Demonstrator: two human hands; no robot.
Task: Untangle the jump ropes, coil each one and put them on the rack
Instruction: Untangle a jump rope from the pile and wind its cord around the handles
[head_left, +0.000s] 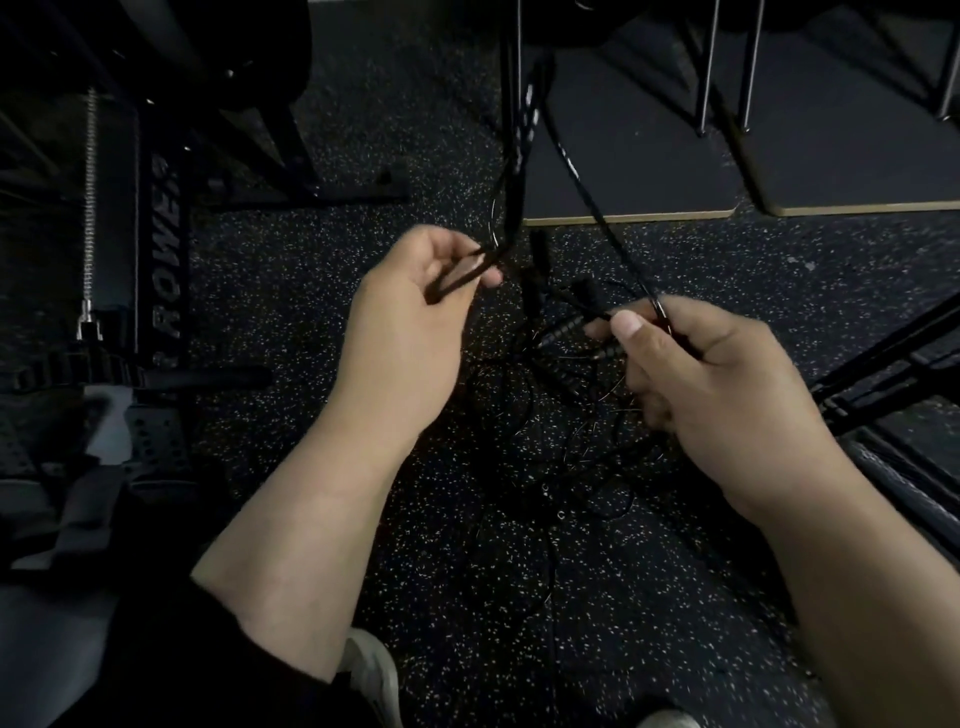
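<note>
A tangle of thin black jump ropes (576, 441) lies on the dark speckled floor between my hands, with several ridged black handles (563, 327) in it. My left hand (410, 322) pinches a bent loop of black cord (467, 270) that rises toward the upper middle. My right hand (701, 374) grips another cord (597, 208), which runs up and away to the same spot near a black upright post (511, 78). Where the cords end up there is too dark to tell.
A rowing machine (156, 234) with a footplate stands on the left. Dark mats with pale edges (634, 215) and thin metal legs (706, 67) are at the back right. Black frame bars (883, 364) cross at the right. My shoes (369, 675) show at the bottom.
</note>
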